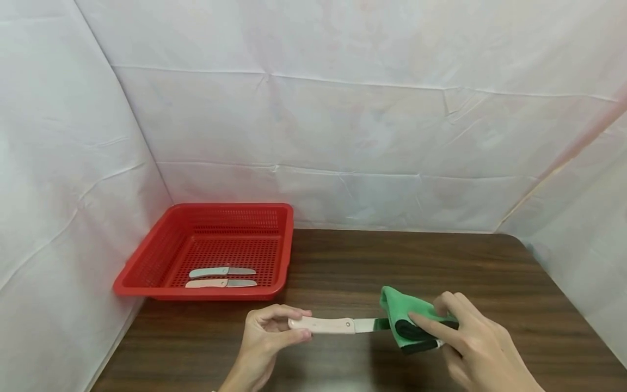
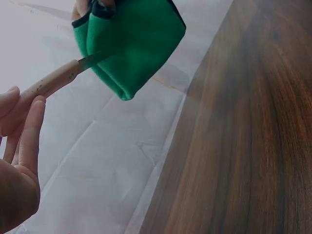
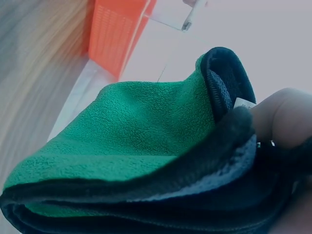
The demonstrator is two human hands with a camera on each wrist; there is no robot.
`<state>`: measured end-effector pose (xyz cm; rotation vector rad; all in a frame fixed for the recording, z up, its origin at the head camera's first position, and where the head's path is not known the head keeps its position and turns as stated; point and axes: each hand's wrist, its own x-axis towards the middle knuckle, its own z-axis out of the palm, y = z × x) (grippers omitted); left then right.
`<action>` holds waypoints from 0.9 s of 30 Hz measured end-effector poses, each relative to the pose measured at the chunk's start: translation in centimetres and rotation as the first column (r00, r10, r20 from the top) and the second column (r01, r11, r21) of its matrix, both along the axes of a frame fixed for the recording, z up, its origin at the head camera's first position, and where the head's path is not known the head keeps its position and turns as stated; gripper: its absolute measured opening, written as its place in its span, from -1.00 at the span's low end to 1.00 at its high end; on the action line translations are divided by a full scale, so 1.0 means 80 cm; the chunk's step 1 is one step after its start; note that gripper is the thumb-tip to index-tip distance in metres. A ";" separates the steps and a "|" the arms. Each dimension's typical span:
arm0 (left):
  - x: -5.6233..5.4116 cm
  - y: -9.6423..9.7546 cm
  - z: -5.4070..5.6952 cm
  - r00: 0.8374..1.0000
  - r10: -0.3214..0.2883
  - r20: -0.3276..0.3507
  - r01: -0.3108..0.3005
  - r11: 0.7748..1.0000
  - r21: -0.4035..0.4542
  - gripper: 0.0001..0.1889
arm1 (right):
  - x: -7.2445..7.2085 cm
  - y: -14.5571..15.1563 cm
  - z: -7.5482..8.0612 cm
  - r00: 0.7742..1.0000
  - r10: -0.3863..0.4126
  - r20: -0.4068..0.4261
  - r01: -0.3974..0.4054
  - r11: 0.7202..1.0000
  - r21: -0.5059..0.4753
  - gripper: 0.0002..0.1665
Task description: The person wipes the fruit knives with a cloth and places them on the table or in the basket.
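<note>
My left hand [image 1: 266, 340] pinches the pale pink handle of a knife [image 1: 325, 325] near its butt end, holding it level above the table. The blade points right, and its tip is hidden by a folded green cloth [image 1: 409, 310] with dark edging. My right hand [image 1: 472, 337] grips that cloth between thumb and fingers. In the left wrist view the knife [image 2: 56, 80] slants up toward the cloth [image 2: 139, 46]. The right wrist view is mostly filled by the folded cloth [image 3: 141, 117], with a small white label at its edge.
A red plastic basket [image 1: 281, 261] stands at the back left of the dark wooden table [image 1: 392, 256]. In it lie a knife with a pale bluish handle [image 1: 210, 271] and one with a pink handle [image 1: 208, 283]. White sheeting [image 1: 343, 125] encloses the back and sides.
</note>
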<state>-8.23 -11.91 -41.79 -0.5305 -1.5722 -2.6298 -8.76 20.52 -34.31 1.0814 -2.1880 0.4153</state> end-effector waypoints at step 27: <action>-0.001 0.013 0.004 0.993 -0.054 -0.101 0.070 0.984 0.166 -0.61 | 0.000 -0.025 -0.004 0.998 0.040 0.044 -0.044 0.994 0.103 -0.23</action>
